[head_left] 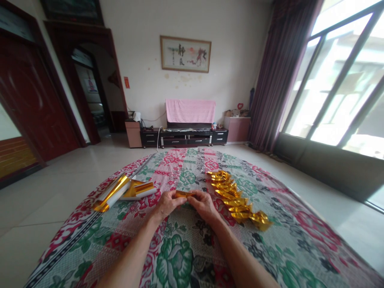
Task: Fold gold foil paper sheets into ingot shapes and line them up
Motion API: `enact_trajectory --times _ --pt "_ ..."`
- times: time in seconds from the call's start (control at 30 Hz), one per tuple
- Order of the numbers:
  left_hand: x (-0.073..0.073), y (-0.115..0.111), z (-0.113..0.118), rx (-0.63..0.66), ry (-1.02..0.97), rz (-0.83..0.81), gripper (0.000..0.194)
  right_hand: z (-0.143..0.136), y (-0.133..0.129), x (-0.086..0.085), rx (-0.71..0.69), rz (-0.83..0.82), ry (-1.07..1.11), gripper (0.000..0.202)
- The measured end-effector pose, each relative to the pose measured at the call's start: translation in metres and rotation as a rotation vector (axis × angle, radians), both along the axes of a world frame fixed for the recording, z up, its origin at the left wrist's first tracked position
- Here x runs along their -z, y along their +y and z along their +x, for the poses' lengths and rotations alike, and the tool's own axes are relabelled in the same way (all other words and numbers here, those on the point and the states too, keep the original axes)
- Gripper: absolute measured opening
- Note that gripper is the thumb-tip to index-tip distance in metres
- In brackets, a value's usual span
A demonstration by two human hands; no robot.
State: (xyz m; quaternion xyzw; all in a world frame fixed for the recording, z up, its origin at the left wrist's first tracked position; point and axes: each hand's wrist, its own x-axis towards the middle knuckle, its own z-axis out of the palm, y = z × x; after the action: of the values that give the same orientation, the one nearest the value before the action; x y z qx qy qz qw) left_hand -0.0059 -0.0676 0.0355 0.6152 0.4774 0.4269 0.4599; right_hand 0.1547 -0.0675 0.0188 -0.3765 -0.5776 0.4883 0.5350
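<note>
A small rolled or folded piece of gold foil paper (182,194) is held level between my two hands, above the middle of the flowered cloth. My left hand (168,204) pinches its left end, and my right hand (204,204) pinches the right end. To the right lies a row of several folded gold foil pieces (235,202), shaped like ingots and overlapping one another. On the left rest loose, partly curled gold foil sheets with pale backs (115,191). My fingers hide both ends of the held piece.
A round table under a flowered cloth (175,260) spreads before me. Beyond it, a low black cabinet (186,139) stands by the wall, with a pink cloth (191,111) draped over something. Windows (339,80) and a purple curtain (274,76) are on the right.
</note>
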Motion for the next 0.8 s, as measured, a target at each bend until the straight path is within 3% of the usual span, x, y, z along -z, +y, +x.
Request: enact_trajectory --times 0.5,0.8 --pt "0.008 0.006 -0.005 0.026 -0.055 -0.078 0.034 0.002 -0.003 -0.008 -0.036 -0.025 -0.032 0.018" --pt "0.006 0.005 -0.006 0.018 0.024 -0.059 0.032 0.002 -0.005 -0.012 -0.058 -0.027 -0.013 0.018"
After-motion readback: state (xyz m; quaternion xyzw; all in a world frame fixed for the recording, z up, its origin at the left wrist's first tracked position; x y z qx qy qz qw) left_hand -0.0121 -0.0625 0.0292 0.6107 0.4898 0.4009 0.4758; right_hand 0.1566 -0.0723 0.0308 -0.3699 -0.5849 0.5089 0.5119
